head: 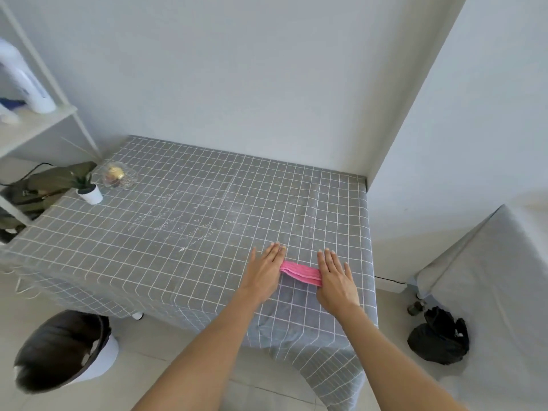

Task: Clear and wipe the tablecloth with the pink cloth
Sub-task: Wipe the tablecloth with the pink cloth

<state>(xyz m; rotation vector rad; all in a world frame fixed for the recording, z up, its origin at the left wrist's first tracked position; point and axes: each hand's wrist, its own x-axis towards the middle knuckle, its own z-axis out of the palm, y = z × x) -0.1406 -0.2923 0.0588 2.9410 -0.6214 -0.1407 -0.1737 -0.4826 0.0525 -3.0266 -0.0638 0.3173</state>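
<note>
Two hands flat on the worktop, palms down, fingers straight and spread, neither curled round anything. Left hand (264, 269) presses the left end of the pink cloth (301, 272); right hand (336, 278) presses the right end. Cloth is folded into a narrow strip, lying between the hands near the front right part of the grey checked tablecloth (166, 229), only its middle section visible. Pale crumbs or streaks (181, 215) scattered across the centre of the tablecloth, well apart from the cloth. Far left corner: small white pot with a green plant (89, 189), upright, and just beside it a clear glass dish (118, 175) with something golden inside, can't tell what. Tablecloth hangs over the front edge and right side. Floor left of the worktop: a bin with dark liner (63, 351). Floor right: a tied black bag (439, 336), next to furniture draped in a plain grey sheet (489, 262). White shelf unit (38, 120) at far left, holding a white bottle (23, 78); olive-green bag (44, 182) below it, near the worktop's corner.
</note>
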